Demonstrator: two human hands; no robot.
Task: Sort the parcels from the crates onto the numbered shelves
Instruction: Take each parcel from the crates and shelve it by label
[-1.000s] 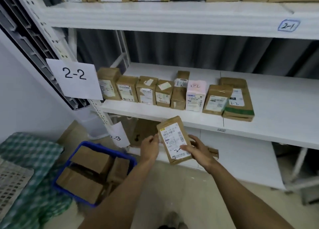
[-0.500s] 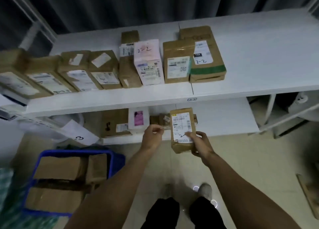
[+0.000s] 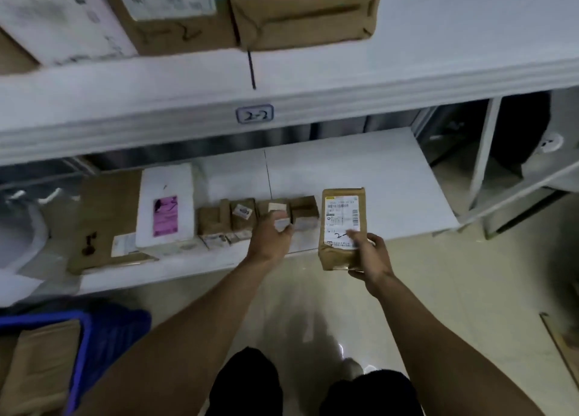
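A flat rectangular brown-paper parcel (image 3: 342,227) is clamped in the right hand (image 3: 369,255); the left hand's (image 3: 269,237) grip is curled around a small box (image 3: 283,223).

Two hands, left (image 3: 270,237) and right (image 3: 371,254); one held parcel (image 3: 341,224); six parcels on the lower shelf (image 3: 360,171); one blue crate (image 3: 103,331).

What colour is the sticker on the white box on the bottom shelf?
Pink-purple sticker, seen in the head view.
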